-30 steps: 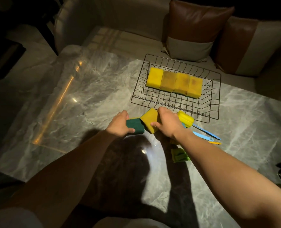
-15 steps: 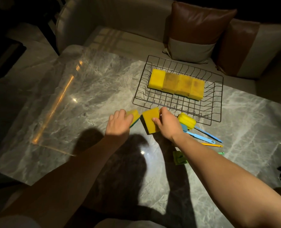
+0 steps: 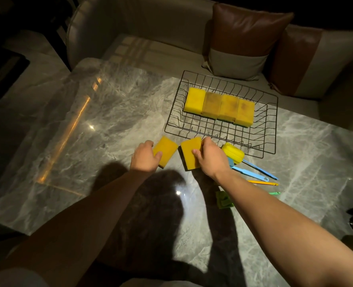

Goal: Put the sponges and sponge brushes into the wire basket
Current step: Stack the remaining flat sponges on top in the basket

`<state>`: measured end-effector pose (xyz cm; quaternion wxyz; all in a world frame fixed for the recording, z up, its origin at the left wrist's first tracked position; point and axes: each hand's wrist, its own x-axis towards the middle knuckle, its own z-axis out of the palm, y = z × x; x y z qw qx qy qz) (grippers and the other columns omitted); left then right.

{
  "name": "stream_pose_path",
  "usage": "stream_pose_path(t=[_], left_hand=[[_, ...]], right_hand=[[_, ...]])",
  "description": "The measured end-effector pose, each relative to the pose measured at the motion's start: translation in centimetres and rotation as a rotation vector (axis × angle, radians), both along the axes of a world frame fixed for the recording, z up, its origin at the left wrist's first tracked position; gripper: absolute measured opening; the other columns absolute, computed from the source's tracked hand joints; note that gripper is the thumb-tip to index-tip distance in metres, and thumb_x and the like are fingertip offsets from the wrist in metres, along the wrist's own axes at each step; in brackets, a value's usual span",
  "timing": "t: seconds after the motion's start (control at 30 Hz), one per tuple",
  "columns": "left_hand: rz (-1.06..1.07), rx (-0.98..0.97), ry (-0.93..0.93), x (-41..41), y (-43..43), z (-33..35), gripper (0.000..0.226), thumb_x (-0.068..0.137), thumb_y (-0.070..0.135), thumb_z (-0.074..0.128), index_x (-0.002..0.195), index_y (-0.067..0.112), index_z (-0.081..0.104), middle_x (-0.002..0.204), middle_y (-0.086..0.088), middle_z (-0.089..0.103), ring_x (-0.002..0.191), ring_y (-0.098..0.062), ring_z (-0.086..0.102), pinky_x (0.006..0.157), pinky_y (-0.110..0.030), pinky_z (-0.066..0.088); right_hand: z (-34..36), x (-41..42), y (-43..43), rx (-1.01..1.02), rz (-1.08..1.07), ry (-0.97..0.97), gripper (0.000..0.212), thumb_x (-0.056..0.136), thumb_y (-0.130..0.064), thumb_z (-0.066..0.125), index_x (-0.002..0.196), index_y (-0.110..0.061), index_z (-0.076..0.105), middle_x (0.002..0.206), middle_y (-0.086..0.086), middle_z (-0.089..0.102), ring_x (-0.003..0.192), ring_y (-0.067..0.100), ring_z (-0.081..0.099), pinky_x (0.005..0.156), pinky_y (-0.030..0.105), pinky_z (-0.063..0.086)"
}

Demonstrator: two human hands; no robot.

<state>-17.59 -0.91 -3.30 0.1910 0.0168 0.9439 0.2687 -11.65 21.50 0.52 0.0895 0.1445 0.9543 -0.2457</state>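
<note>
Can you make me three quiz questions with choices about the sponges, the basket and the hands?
1. Where is the wire basket?
A. on the marble table
B. on the sofa
C. on the floor

2. How many sponges lie in the basket?
A. two
B. four
C. six

3. What is the right hand doing?
A. resting flat and empty
B. gripping a yellow sponge
C. lifting the basket

Answers:
1 A, it stands on the table's far side.
2 B, the row of sponges counts four.
3 B, fingers wrap the sponge; the left hand grips another sponge.

Grey marble table (image 3: 113, 112), beige sofa (image 3: 142, 23) behind it, two brown-and-cream cushions (image 3: 243, 38) against its back.
</note>
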Motion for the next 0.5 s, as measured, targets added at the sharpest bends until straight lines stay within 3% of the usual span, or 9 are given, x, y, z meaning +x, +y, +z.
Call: stream_pose_path(t=[0.1,0.2,0.3,0.4,0.5], left_hand=[[0.068,0.079,-0.122,-0.8,0.2,-0.3,0.036,0.087,0.032,0.071,0.11,0.005,0.06,0.105,-0.014,0.064,0.102,-0.034,0.061,0.076,-0.033,0.042],[0.232,0.217,-0.21,-0.6,0.0,0.1,0.032,0.085,0.025,0.077,0.102,0.005,0.059,0.097,-0.01,0.06,0.097,-0.03,0.06,0.079,-0.032,0.042],[0.335,0.415,-0.205,-0.6,-1.0,1.7,0.029,0.084,0.016,0.078,0.101,0.0,0.06,0.094,-0.012,0.06,0.088,-0.026,0.058,0.08,-0.031,0.044],[0.341,0.576,-0.193,-2.0,-1.5,4.4,0.029,0.084,0.015,0.078,0.102,-0.002,0.062,0.083,-0.008,0.061,0.077,-0.02,0.057,0.071,-0.029,0.046],[0.279,0.653,-0.184,-4.9,0.5,7.3,0.026,0.086,0.02,0.077,0.101,0.004,0.063,0.08,-0.003,0.063,0.076,-0.018,0.06,0.071,-0.031,0.05]], right_hand=[[0.2,0.2,-0.1,-0.028,0.016,-0.004,0.027,0.096,-0.046,0.058,0.101,-0.023,0.046,0.095,0.002,0.064,0.085,0.024,0.061,0.069,0.04,0.05],[0.8,0.8,0.2,-0.104,0.078,-0.004,0.027,0.096,-0.046,0.059,0.105,-0.022,0.048,0.1,0.002,0.065,0.089,0.022,0.061,0.077,0.044,0.054],[1.8,1.5,1.2,-0.154,0.106,0.05,0.025,0.095,-0.048,0.059,0.106,-0.029,0.046,0.096,-0.005,0.062,0.085,0.015,0.059,0.069,0.036,0.049],[3.4,1.3,2.8,-0.172,0.064,0.131,0.025,0.096,-0.049,0.057,0.109,-0.031,0.047,0.093,-0.01,0.059,0.082,0.011,0.057,0.064,0.029,0.04],[5.2,0.0,4.7,-0.213,-0.021,0.201,0.025,0.098,-0.046,0.056,0.112,-0.027,0.047,0.094,-0.01,0.06,0.082,0.01,0.058,0.063,0.029,0.042]])
